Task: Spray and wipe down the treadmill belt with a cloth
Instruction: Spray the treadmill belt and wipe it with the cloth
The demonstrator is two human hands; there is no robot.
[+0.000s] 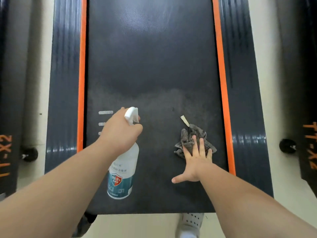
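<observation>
The dark treadmill belt [151, 66] runs away from me between two orange strips. My left hand [120, 131] grips the neck of a white spray bottle [124, 169] with a teal label, its nozzle pointing forward over the belt. A crumpled grey cloth [190, 136] with a white tag lies on the belt to the right. My right hand [195, 158] rests flat with fingers spread, its fingertips on the cloth's near edge. The belt beyond both hands looks paler and misted.
Orange side strips [221, 83] and dark ribbed side rails [65, 83] flank the belt. Neighbouring treadmills [8, 100] stand on both sides across pale floor gaps. A white perforated shoe [190, 222] shows below the belt's near end.
</observation>
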